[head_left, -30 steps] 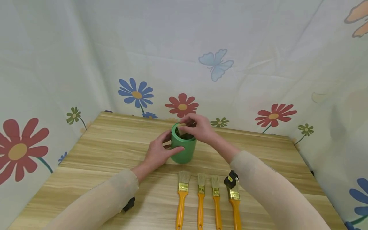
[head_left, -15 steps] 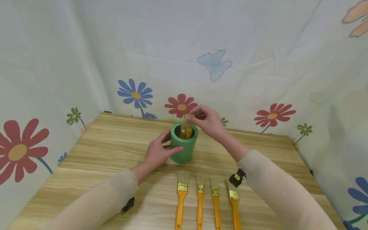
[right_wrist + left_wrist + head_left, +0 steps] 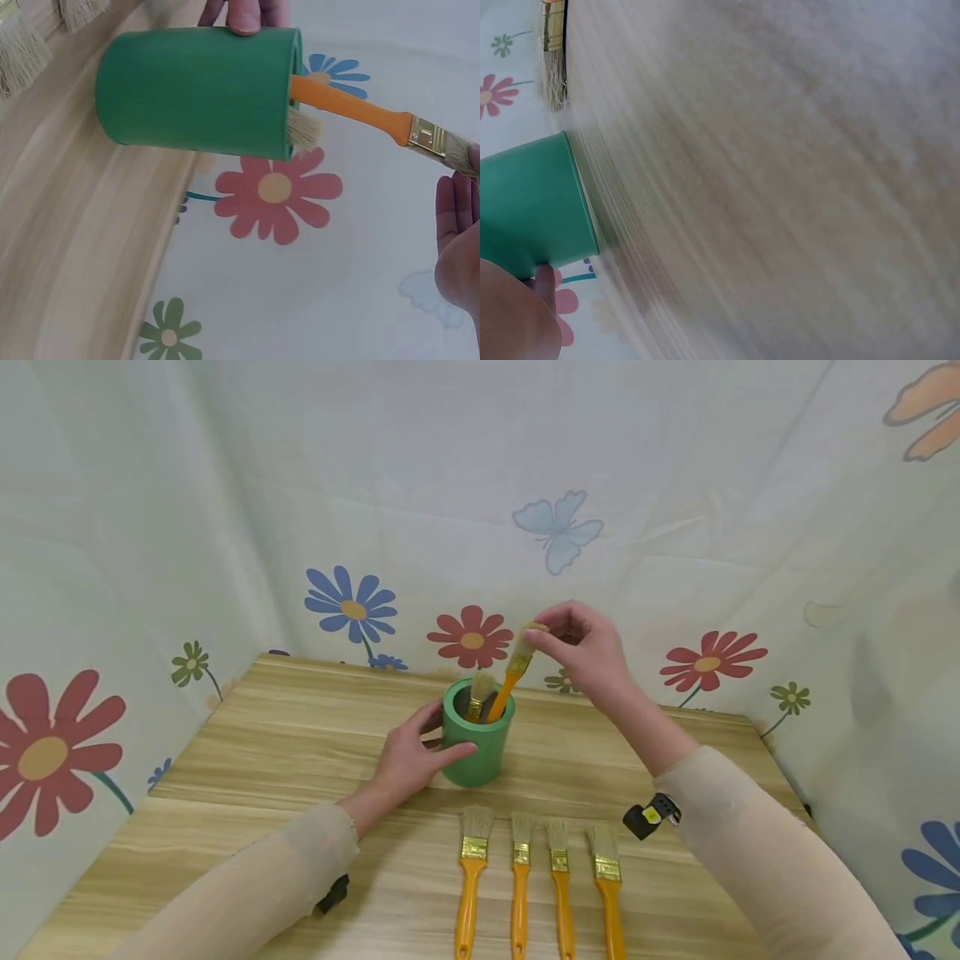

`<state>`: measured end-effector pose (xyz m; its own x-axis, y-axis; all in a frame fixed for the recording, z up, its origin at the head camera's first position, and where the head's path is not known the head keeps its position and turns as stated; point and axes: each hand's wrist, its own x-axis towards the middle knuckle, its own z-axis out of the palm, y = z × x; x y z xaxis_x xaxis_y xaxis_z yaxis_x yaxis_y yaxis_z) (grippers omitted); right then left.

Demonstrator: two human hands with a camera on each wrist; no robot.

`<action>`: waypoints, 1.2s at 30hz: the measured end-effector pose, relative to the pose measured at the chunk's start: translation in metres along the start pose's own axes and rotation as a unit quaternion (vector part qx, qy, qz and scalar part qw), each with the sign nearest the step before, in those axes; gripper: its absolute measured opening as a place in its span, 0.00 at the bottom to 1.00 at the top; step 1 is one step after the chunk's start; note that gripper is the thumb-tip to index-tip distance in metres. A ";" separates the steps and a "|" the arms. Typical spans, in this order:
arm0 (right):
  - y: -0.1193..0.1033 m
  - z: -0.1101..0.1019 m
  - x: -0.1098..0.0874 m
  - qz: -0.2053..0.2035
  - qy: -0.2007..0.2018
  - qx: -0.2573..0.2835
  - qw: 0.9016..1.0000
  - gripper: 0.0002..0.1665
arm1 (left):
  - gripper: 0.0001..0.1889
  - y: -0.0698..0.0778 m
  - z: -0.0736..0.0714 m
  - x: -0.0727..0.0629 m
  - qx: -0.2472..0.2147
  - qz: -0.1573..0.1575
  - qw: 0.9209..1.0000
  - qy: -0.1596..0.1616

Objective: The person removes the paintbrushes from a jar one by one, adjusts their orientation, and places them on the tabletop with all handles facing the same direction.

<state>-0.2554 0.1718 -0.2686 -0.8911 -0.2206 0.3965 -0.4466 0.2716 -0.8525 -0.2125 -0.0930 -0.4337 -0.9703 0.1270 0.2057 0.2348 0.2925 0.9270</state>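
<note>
A green cylindrical cup [image 3: 474,756] stands on the wooden table. My left hand [image 3: 408,758] grips its left side, thumb across the front and fingers behind. Between thumb and fingers, my right hand [image 3: 585,647] pinches the bristles of a paintbrush [image 3: 507,687]. That brush leans to the right, its orange handle partly inside the cup and the handle's end hidden. A second paintbrush [image 3: 480,689] stands in the cup, bristles up. In the right wrist view the pinched brush's orange handle [image 3: 352,109] comes out of the cup's mouth.
Several paintbrushes with orange handles lie in a row on the table [image 3: 225,802] in front of the cup, such as a wide brush [image 3: 471,877] at the left and another brush [image 3: 607,877] at the right. A flower-printed curtain [image 3: 420,510] surrounds the table.
My right hand has risen from the cup's mouth and moved right, drawing a paintbrush partly out by its bristles. My left hand keeps its grip on the cup.
</note>
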 end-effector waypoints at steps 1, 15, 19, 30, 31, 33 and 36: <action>-0.001 -0.003 0.001 -0.002 0.007 0.004 1.000 0.15 | 0.42 0.000 0.000 0.000 0.000 0.001 1.000 0.000; -0.011 -0.044 -0.014 -0.001 0.055 0.054 0.997 0.08 | 0.43 -0.003 -0.001 0.001 0.004 0.008 1.000 -0.002; -0.005 -0.056 -0.022 0.014 0.044 0.071 0.996 0.08 | 0.43 -0.006 -0.001 0.002 0.005 0.012 1.000 -0.002; 0.009 -0.080 -0.050 0.072 0.001 0.021 0.997 0.09 | 0.43 -0.008 -0.001 0.002 0.011 0.007 1.000 -0.005; 0.010 -0.082 -0.053 0.080 -0.005 0.015 0.997 0.09 | 0.43 -0.007 -0.001 0.002 0.011 0.006 1.000 -0.006; 0.014 -0.085 -0.059 0.096 -0.014 0.003 0.995 0.11 | 0.43 -0.007 -0.001 0.002 0.012 0.004 1.000 -0.006; 0.020 -0.089 -0.069 0.112 -0.026 -0.025 0.993 0.13 | 0.43 -0.005 -0.001 0.003 0.009 0.007 1.000 -0.008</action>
<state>-0.2105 0.2758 -0.2830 -0.9640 -0.1960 0.1795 -0.2417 0.3657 -0.8988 -0.2163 -0.0956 -0.4377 -0.9658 0.1463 0.2139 0.2499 0.3078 0.9180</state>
